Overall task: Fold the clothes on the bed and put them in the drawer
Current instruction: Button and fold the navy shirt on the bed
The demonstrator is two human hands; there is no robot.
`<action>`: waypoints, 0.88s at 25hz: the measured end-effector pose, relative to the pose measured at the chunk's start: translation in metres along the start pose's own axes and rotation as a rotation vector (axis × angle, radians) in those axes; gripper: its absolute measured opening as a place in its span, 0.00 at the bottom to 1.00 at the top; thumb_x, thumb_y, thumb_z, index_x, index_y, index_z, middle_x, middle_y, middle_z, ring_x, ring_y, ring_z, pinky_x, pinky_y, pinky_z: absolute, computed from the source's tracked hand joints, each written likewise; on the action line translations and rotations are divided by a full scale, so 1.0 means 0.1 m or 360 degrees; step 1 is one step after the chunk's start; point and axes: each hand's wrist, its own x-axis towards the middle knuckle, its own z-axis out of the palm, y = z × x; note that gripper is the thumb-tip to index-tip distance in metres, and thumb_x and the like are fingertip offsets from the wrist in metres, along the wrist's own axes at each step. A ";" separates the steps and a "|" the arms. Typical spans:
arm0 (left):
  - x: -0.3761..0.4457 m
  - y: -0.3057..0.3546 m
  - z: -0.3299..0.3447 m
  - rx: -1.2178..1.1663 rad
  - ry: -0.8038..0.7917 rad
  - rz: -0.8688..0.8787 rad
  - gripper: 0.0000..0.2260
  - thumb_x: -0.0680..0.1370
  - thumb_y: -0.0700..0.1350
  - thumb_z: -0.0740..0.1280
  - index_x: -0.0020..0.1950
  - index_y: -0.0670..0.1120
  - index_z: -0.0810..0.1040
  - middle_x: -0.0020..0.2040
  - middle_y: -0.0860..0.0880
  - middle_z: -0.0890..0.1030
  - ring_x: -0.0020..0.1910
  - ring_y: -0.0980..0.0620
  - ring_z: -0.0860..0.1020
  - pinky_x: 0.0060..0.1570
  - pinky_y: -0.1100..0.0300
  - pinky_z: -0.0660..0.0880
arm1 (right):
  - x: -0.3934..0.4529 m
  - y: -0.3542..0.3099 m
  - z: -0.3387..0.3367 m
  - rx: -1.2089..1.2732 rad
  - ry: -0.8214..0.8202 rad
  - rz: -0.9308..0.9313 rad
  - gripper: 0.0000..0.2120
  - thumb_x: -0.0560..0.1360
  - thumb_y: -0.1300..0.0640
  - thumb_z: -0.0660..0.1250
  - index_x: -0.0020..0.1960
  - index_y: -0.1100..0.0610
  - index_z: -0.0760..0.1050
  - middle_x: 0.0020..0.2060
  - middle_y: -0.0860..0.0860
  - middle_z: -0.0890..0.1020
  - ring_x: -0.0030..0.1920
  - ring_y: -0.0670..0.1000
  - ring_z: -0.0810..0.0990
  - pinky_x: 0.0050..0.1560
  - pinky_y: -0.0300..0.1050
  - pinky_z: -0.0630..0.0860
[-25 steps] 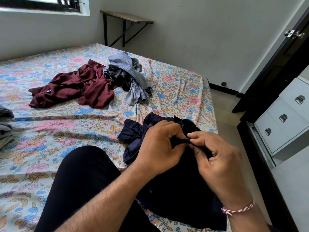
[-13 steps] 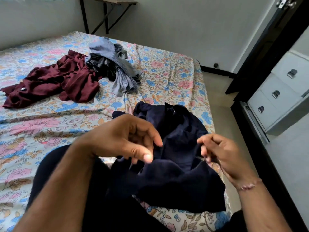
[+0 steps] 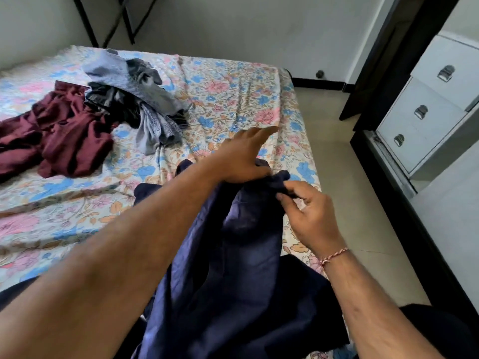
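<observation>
Soft even daylight, wide-angle edge distortion, slight blur.

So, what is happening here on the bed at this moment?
A person sits on the floral bed and works on a dark navy garment across the lap. The right hand pinches its upper edge; the left hand holds the cloth beside it, with its fingers stretched forward. A maroon garment and a grey pile lie unfolded further away. The white drawers are closed.
</observation>
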 end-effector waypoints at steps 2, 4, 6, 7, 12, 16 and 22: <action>0.15 -0.05 0.03 -0.0015 -0.0422 0.0072 0.31 0.79 0.49 0.71 0.80 0.52 0.66 0.72 0.46 0.77 0.68 0.45 0.76 0.66 0.48 0.73 | 0.00 -0.04 0.03 0.0182 -0.0053 -0.0118 0.09 0.78 0.61 0.71 0.57 0.56 0.84 0.52 0.46 0.86 0.54 0.46 0.84 0.58 0.38 0.78; 0.16 -0.09 0.06 0.0077 -0.0585 0.0192 0.12 0.78 0.39 0.67 0.60 0.48 0.81 0.47 0.51 0.82 0.51 0.45 0.81 0.49 0.54 0.73 | -0.04 -0.05 0.07 0.0388 -0.0182 0.0051 0.14 0.78 0.64 0.71 0.62 0.52 0.80 0.58 0.43 0.84 0.59 0.44 0.82 0.61 0.41 0.78; 0.06 -0.18 0.09 0.0223 -0.0541 0.0194 0.09 0.79 0.39 0.65 0.57 0.50 0.78 0.37 0.58 0.75 0.43 0.45 0.79 0.41 0.56 0.65 | -0.08 0.00 0.14 0.0468 -0.0143 0.0368 0.19 0.78 0.65 0.71 0.65 0.50 0.76 0.59 0.42 0.82 0.59 0.43 0.82 0.61 0.43 0.79; -0.01 -0.26 0.10 0.0300 -0.0558 0.0161 0.15 0.80 0.42 0.66 0.67 0.52 0.75 0.36 0.59 0.74 0.41 0.46 0.78 0.40 0.56 0.64 | -0.09 0.04 0.16 0.0456 -0.0078 0.0541 0.19 0.77 0.65 0.71 0.64 0.49 0.75 0.58 0.41 0.82 0.56 0.41 0.82 0.60 0.45 0.80; -0.67 -1.19 -0.08 0.1212 -0.1115 -0.0442 0.39 0.81 0.62 0.61 0.80 0.69 0.35 0.56 0.46 0.83 0.50 0.43 0.81 0.46 0.54 0.76 | -0.04 0.15 0.12 0.0128 -0.0479 0.0790 0.14 0.75 0.53 0.74 0.59 0.45 0.77 0.49 0.39 0.82 0.47 0.40 0.81 0.55 0.47 0.81; -1.02 -1.41 -0.57 0.1385 -0.0735 -0.1073 0.19 0.79 0.55 0.64 0.71 0.59 0.77 0.57 0.48 0.83 0.54 0.44 0.81 0.55 0.50 0.79 | -0.17 0.07 -0.01 -0.0597 -0.1405 0.0516 0.33 0.68 0.35 0.76 0.69 0.46 0.72 0.57 0.43 0.81 0.55 0.47 0.81 0.56 0.47 0.79; -0.36 -0.34 0.19 0.0793 -0.0603 0.0331 0.33 0.78 0.72 0.58 0.78 0.57 0.67 0.73 0.50 0.76 0.74 0.45 0.72 0.74 0.40 0.63 | -0.14 0.06 0.12 -0.0702 -0.1403 0.0461 0.16 0.77 0.52 0.70 0.64 0.47 0.80 0.56 0.48 0.85 0.57 0.53 0.83 0.58 0.47 0.78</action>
